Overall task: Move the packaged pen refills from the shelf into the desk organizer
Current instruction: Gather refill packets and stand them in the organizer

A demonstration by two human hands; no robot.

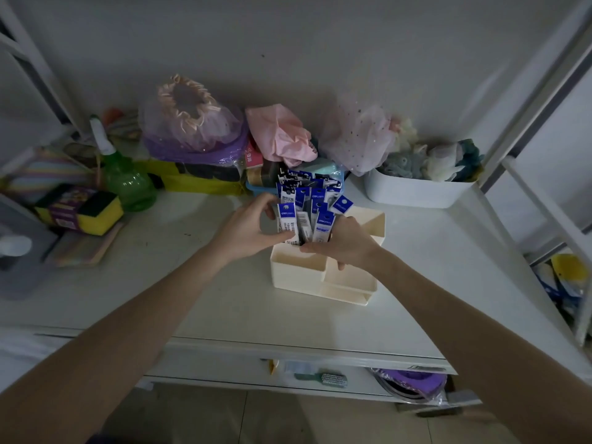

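**Only the Refill Headers Read**

The blue header cards of the pen refill packs (306, 213) I hold carry the white word "deli", seen upside down on several. Small print and barcodes on their white backs are too blurred for me to read. The purple label on the sponge pack (78, 208) is illegible too.

Single head-worn wide-angle view, looking forward and down at white shelf (224, 299), close range, arm's reach

Both arms reach far forward and meet in the middle. The left hand (246, 232) pinches with thumb and fingers. The right hand (344, 241) curls, gripping too.
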